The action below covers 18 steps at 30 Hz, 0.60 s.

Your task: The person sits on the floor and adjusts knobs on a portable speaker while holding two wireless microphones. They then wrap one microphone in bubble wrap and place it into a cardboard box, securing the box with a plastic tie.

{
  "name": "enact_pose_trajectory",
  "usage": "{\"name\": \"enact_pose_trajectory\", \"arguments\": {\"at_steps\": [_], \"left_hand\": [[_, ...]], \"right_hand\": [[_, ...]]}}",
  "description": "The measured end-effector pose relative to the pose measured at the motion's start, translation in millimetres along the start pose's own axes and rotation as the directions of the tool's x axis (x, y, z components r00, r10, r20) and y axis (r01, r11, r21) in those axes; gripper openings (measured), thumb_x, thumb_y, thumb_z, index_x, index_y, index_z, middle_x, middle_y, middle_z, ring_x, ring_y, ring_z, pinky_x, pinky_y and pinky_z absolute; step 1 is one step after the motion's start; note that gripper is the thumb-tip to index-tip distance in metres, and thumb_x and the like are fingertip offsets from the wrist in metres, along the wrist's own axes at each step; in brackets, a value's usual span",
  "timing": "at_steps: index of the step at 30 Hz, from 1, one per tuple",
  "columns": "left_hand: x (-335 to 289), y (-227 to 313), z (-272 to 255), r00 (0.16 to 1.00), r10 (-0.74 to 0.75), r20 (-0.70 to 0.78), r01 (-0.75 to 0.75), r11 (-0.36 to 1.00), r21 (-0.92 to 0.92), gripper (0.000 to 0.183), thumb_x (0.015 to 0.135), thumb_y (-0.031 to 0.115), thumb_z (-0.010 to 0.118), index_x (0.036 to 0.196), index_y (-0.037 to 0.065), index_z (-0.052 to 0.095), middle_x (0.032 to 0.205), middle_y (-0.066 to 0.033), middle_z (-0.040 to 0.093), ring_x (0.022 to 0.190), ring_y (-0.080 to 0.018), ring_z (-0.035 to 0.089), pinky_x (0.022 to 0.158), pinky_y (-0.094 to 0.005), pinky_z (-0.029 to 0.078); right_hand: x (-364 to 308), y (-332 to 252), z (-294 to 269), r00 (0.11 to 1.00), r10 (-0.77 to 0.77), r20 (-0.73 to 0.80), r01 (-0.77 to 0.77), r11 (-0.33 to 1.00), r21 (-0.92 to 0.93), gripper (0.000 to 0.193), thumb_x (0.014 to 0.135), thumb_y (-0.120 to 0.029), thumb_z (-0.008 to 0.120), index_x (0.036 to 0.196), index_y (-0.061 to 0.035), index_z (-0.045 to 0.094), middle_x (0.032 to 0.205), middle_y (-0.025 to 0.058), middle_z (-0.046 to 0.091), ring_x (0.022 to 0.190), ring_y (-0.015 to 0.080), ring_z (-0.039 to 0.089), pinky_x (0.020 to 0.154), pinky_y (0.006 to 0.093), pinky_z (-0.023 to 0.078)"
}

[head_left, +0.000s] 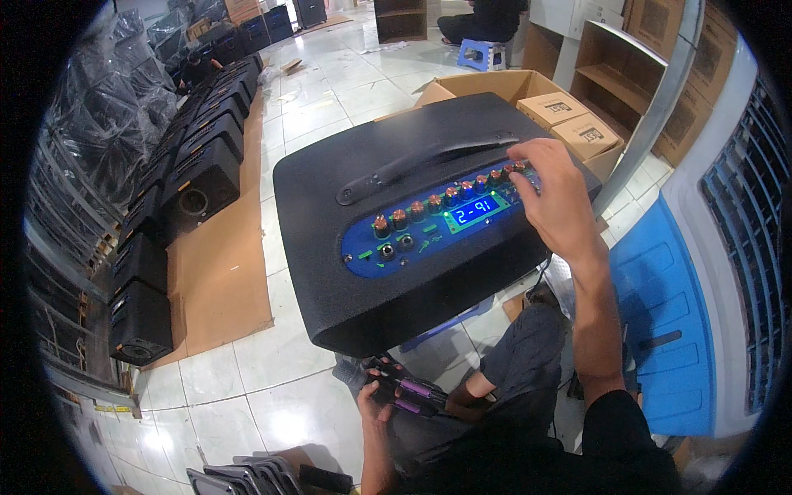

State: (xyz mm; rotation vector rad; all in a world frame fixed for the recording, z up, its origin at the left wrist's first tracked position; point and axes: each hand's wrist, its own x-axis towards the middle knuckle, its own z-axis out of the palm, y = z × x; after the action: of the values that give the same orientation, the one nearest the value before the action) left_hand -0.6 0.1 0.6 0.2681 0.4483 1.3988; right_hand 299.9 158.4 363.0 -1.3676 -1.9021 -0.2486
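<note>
A black speaker [363, 280] with a carry handle [429, 161] stands in front of me. On its top, a blue control panel [412, 256] carries a row of copper-coloured knobs [417, 211], two jack sockets [396, 247] and a lit display [474, 212]. My right hand [554, 194] reaches over the panel's right end, thumb and fingers closed around a knob [518, 167] there, which they partly hide. Below the speaker's near edge, my left hand [378, 402] is wrapped around black microphones [421, 389] with purple bands. A mesh microphone head [351, 374] sticks out beside it.
A long row of black speakers [198, 177] lines the left side on cardboard [219, 272]. Behind the speaker is an open carton [462, 85] with smaller boxes [569, 124]. A blue plastic panel [660, 322] stands right. Metal frames [247, 474] lie lower left. Another person [487, 21] sits far back.
</note>
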Motion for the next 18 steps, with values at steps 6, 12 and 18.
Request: {"name": "enact_pose_trajectory", "arguments": {"at_steps": [6, 12, 18], "left_hand": [[0, 0, -1, 1.000, -0.007, -0.009, 0.007, 1.000, -0.001, 0.026, 0.079, 0.018, 0.066, 0.103, 0.011, 0.061, 0.127, -0.0141, 0.052, 0.118, -0.0399, 0.051, 0.061, -0.0403, 0.056], [0, 0, 4, 0.999, -0.034, 0.006, 0.034, 0.998, -0.048, 0.026, 0.077, 0.016, 0.067, 0.102, 0.011, 0.061, 0.125, -0.0117, 0.049, 0.118, -0.0372, 0.051, 0.064, -0.0376, 0.054], [0, 0, 4, 0.999, -0.033, -0.024, 0.032, 0.999, -0.039, 0.026, 0.076, 0.016, 0.067, 0.100, 0.011, 0.060, 0.124, -0.0125, 0.050, 0.117, -0.0378, 0.051, 0.062, -0.0374, 0.055]], "right_hand": [[-4, -6, 2, 0.998, 0.044, -0.048, -0.051, 0.985, -0.168, 0.026, 0.084, 0.003, 0.062, 0.109, -0.0006, 0.061, 0.109, 0.0161, 0.060, 0.108, 0.0323, 0.057, 0.094, 0.0384, 0.046], [8, 5, -12, 0.993, -0.010, 0.115, 0.042, 0.959, -0.280, 0.030, 0.084, 0.002, 0.064, 0.114, -0.0041, 0.063, 0.113, 0.0144, 0.058, 0.107, 0.0321, 0.056, 0.093, 0.0399, 0.046], [9, 12, -14, 0.982, -0.137, 0.129, 0.169, 0.946, -0.278, 0.032, 0.081, 0.002, 0.064, 0.112, -0.0054, 0.064, 0.110, 0.0146, 0.059, 0.103, 0.0309, 0.056, 0.090, 0.0404, 0.047]]}}
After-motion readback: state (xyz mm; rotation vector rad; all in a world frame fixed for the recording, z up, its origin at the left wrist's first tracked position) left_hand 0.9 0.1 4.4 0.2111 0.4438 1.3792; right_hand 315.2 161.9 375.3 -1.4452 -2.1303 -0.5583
